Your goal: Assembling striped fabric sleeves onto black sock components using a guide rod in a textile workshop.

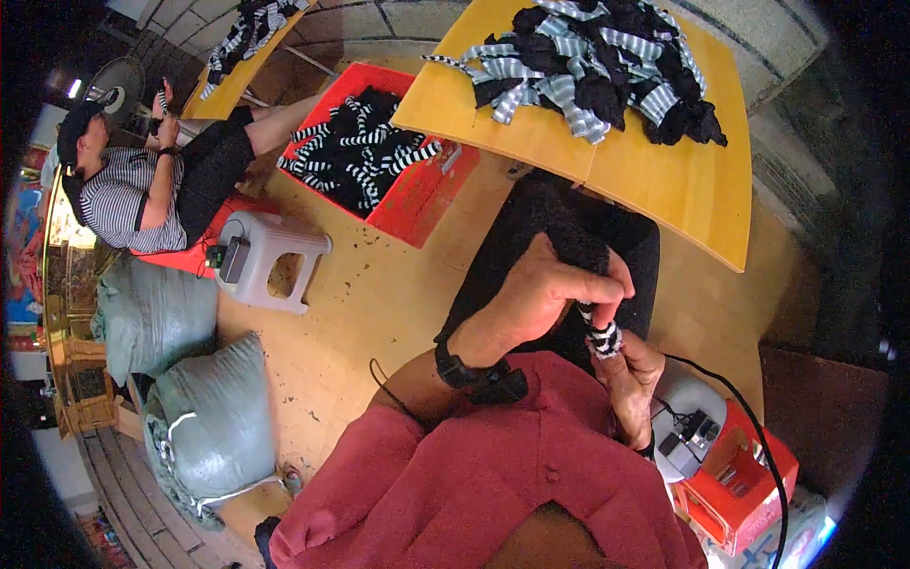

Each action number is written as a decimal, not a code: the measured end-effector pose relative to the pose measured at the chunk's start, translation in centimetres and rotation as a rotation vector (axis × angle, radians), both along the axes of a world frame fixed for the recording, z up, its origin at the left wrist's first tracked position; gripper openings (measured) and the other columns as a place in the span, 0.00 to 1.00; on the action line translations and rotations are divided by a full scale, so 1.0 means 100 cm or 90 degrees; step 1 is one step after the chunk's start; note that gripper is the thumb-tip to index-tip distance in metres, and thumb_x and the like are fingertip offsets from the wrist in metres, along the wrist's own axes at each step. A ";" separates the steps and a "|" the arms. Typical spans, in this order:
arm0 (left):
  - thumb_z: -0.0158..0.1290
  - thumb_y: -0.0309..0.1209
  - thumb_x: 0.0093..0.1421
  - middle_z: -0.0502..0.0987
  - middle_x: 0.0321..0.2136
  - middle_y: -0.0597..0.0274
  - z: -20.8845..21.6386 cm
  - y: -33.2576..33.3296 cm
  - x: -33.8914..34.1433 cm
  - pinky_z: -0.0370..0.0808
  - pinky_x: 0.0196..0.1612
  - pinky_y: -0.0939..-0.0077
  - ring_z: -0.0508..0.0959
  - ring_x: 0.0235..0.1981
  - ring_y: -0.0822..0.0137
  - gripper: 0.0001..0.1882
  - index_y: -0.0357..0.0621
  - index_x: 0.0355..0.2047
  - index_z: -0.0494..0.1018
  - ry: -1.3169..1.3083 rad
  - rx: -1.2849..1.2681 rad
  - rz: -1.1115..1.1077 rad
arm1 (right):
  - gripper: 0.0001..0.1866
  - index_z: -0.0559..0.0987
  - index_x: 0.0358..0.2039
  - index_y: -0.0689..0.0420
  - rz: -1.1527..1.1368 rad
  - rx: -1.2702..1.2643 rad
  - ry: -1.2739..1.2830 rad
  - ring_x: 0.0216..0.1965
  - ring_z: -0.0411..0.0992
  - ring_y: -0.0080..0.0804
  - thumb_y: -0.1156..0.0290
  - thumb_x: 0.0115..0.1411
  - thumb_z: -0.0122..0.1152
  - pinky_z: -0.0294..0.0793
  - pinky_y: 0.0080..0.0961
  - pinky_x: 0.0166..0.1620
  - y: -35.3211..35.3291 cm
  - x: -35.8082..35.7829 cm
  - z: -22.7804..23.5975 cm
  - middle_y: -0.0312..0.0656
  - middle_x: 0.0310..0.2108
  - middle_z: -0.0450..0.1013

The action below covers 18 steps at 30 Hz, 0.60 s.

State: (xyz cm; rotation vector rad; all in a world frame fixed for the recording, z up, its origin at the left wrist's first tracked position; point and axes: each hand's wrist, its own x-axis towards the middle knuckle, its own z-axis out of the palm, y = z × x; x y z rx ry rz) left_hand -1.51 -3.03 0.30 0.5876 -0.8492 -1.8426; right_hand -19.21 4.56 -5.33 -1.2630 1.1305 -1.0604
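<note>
A knit piece (604,339), black with a black-and-white striped end, is between my two hands above my lap. Its kind is hard to make out; it looks like a sock or a glove. My left hand (540,292) is closed, thumb and fingers pinching the piece, and the dark part shows above the fingers. Just below and to the right, my right hand (633,377) is closed around the striped end. That hand's fingertips are partly hidden by the fabric.
A yellow table (664,194) ahead bears a heap of black and striped knit pieces (588,66). Left of it stands a red bin (398,204) of striped pieces. A seated person (133,194), grey stool (270,251), stuffed sacks (213,417) and red crate (739,479) surround me.
</note>
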 end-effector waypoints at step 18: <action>0.48 0.34 0.60 0.75 0.31 0.57 0.013 -0.004 0.005 0.74 0.34 0.76 0.76 0.29 0.67 0.11 0.38 0.37 0.70 0.155 -0.004 0.206 | 0.07 0.76 0.29 0.63 -0.003 0.073 -0.095 0.13 0.54 0.12 0.73 0.58 0.53 0.49 0.11 0.16 0.001 0.005 0.007 0.30 0.14 0.64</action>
